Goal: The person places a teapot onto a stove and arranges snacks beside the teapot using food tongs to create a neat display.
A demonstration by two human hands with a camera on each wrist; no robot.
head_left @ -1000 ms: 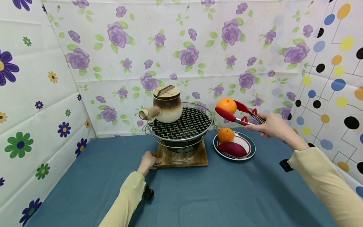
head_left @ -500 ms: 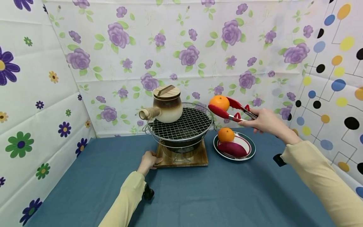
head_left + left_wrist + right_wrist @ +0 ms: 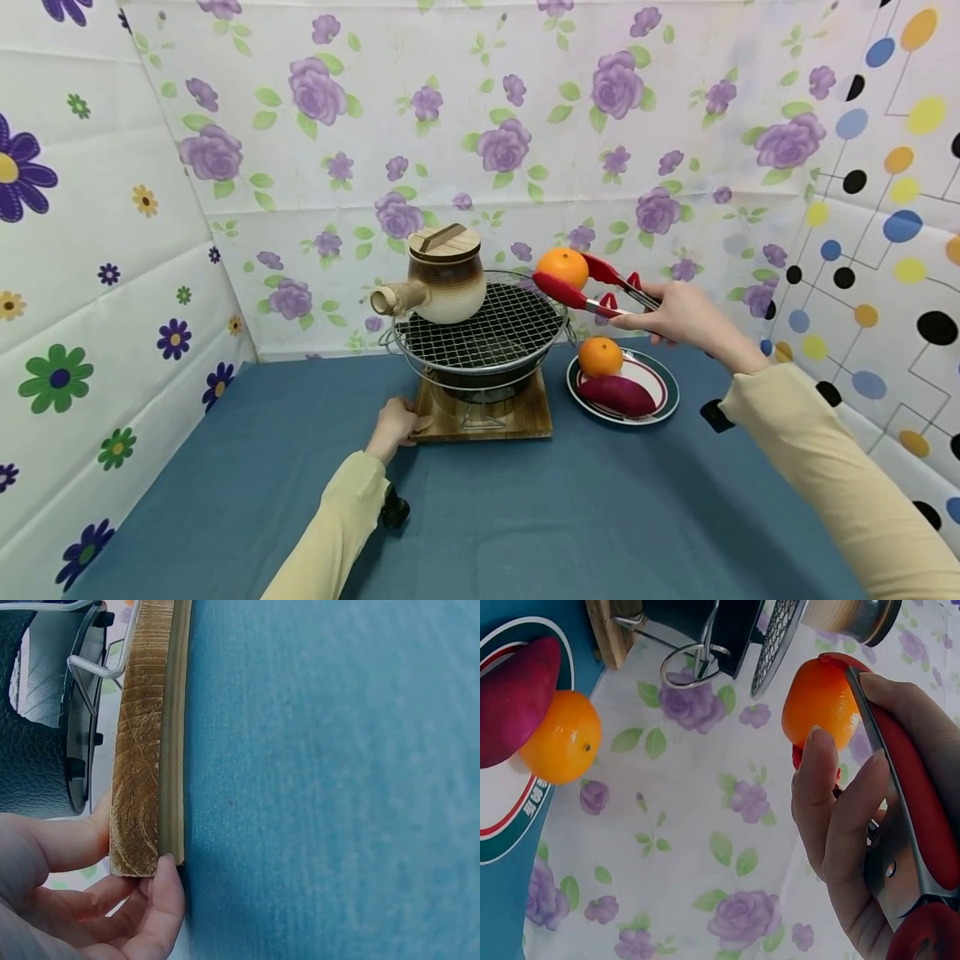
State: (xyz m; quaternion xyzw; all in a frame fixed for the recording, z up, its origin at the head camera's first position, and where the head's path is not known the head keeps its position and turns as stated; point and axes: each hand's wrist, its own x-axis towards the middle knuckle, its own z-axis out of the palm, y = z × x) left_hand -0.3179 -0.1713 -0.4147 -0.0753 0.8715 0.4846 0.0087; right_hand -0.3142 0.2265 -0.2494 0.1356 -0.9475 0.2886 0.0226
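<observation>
My right hand (image 3: 686,319) grips red-tipped metal tongs (image 3: 567,292), and an orange (image 3: 564,267) is clamped between their tips. In the head view that orange hangs in the air near the right rim of the round grill (image 3: 517,329). The right wrist view shows the same orange (image 3: 819,703) beyond my fingers. My left hand (image 3: 393,426) holds the left front corner of the wooden board (image 3: 517,425) under the grill. Seen from the left wrist, the thumb lies on the upper side of the board (image 3: 142,750) and a fingertip touches its lower edge.
A clay pot (image 3: 448,287) with a wooden lid stands on the left of the grill mesh, its side handle pointing left. Right of the grill, a green-rimmed plate (image 3: 660,379) bears another orange (image 3: 600,357) and a purple sweet potato (image 3: 618,396). Patterned cloth walls surround the blue table.
My right hand has moved left with the tongs and the orange, from above the plate to the grill's right rim. The left hand has kept its place on the board.
</observation>
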